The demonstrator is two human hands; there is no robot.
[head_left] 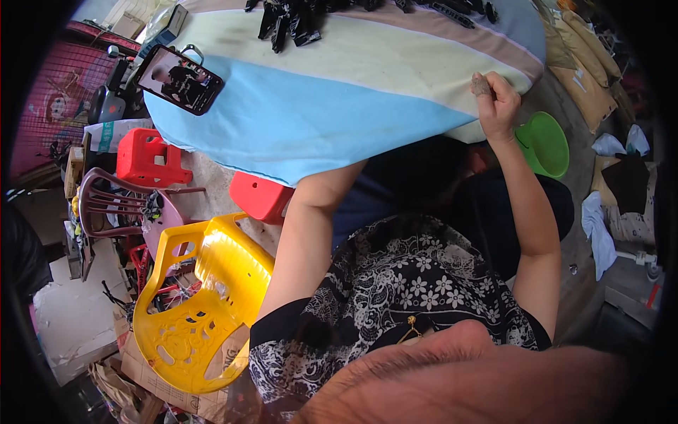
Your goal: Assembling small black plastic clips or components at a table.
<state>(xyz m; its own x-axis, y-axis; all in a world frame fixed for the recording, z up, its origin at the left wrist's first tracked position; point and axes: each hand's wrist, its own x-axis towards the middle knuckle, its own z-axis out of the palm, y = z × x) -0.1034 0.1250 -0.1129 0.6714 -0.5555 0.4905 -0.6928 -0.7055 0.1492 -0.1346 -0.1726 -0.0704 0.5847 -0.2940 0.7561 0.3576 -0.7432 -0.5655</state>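
Cloth [339, 106] over left hand, right hand [496, 102] gripping its edge

Bright daylight, dark warped fisheye rim

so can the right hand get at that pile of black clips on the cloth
Probably yes. The right hand grips the near edge of the cloth, and the black clips lie on top further across, with only bare cloth in between; it may be a stretch.
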